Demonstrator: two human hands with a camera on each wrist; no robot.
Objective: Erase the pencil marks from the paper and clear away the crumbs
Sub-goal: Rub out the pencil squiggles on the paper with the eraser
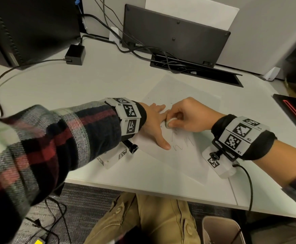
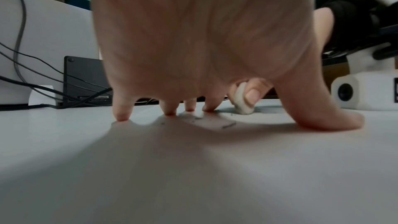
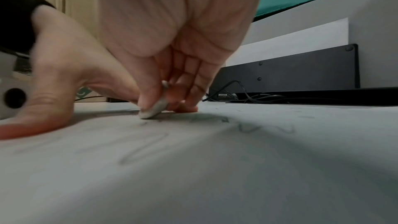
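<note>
Judging from the head view, the thin, crease-prone paper (image 1: 175, 155) on the counter (image 1: 108, 81) is pinned by the flat left hand (image 1: 154, 124), while in the right wrist view the small, seemingly soft eraser (image 3: 152, 110) is pinched low by the right hand (image 3: 172, 40) upon the pencil marks (image 3: 142, 149).

**Few legible labels: wristband codes only**

The left wristband (image 1: 126, 116) carries black-and-white square marker tags; beside them small printed codes read "L5" on the lower panel and what looks like "L4" on the upper one, both seen upside down. The right wristband (image 1: 240, 133) has similar tags with small codes "R1", "R2" and a third, probably "R3", too small to be sure. The pencil marks (image 1: 182, 140) on the paper (image 1: 187, 103) are loose scribbles; one near the left thumb resembles a lowercase "n", nothing more can be read. A sticker on the black panel (image 3: 284, 71), seen in the right wrist view, is too blurred to read.
</note>
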